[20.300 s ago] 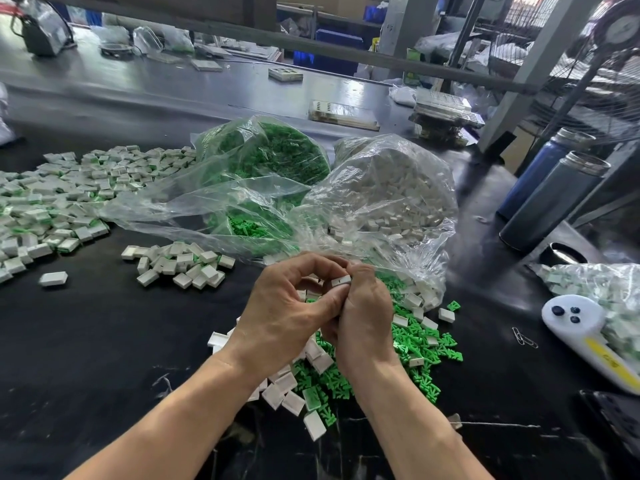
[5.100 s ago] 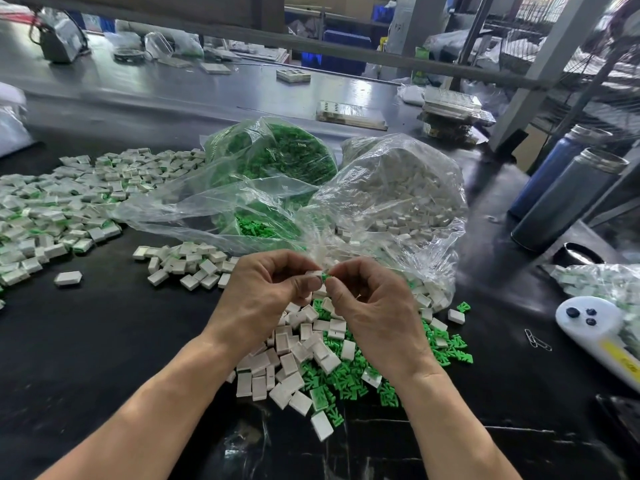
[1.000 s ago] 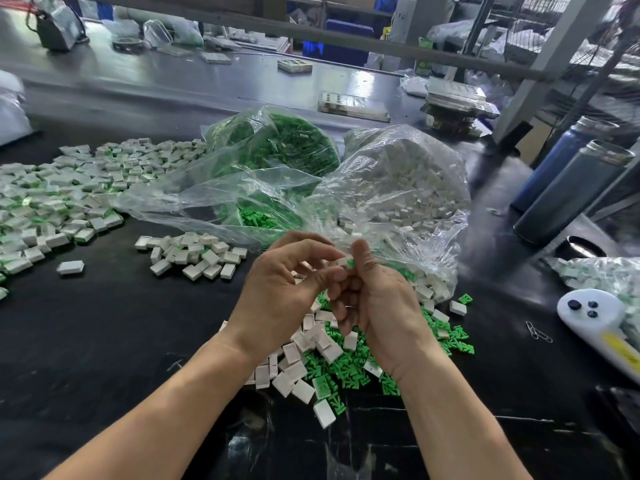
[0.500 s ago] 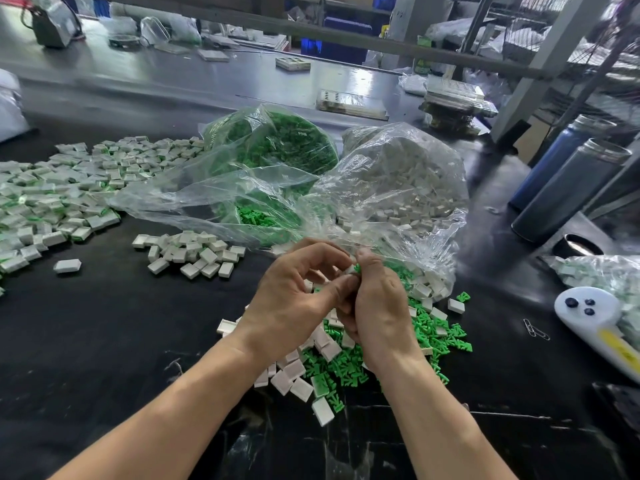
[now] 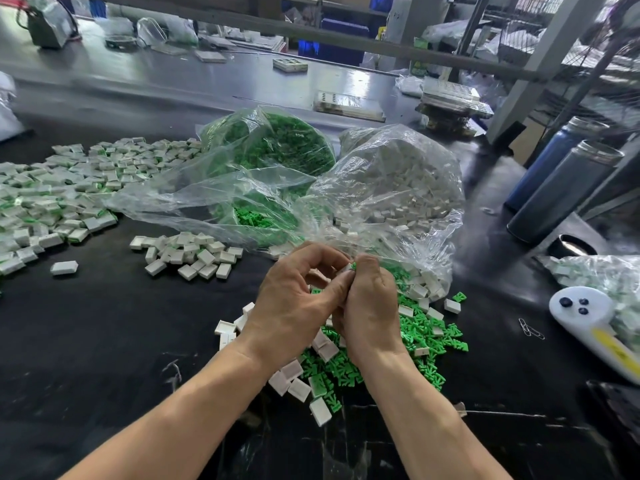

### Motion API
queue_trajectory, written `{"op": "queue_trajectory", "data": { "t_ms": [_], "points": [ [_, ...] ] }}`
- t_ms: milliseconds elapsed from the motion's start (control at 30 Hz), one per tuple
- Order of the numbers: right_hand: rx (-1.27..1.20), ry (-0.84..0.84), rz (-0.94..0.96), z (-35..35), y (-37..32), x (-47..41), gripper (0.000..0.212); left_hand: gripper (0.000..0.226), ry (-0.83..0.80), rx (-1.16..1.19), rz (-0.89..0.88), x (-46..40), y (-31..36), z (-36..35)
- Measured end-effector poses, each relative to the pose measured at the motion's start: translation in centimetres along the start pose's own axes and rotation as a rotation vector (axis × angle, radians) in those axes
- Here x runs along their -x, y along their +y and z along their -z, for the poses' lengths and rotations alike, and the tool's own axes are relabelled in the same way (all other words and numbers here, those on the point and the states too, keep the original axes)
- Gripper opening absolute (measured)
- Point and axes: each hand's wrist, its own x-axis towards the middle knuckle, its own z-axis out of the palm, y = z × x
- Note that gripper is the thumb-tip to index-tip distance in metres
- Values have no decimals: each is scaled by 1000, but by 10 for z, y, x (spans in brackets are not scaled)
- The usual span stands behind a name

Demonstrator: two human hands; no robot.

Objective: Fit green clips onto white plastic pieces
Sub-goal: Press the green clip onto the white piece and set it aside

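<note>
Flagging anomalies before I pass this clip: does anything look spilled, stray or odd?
Mostly normal. Loose green plastic clips and white plastic pieces spill from the clear plastic bag onto the black table; one white piece lies apart, left.

Two bare forearms enter from the bottom edge. No sleeves, cuffs or gloves show anywhere along their visible length. Left hand [image 5: 294, 303] bare: no ring, watch or wristband on it or its wrist. Right hand [image 5: 372, 306] likewise bare, wrist unadorned. Knuckles and tendons stand out on both. Fingernails mostly hidden; polish or length cannot be judged.
</note>
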Motion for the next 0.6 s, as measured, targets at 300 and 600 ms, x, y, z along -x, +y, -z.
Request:
{"op": "queue_trajectory", "data": {
  "t_ms": [300,600],
  "points": [
    [41,45,13,-5,-3,0,49,3,9,39,7,-1,-1,-1],
    [91,54,13,-5,-5,3,49,2,9,45,11,0,-3,-2]
  ]
}}
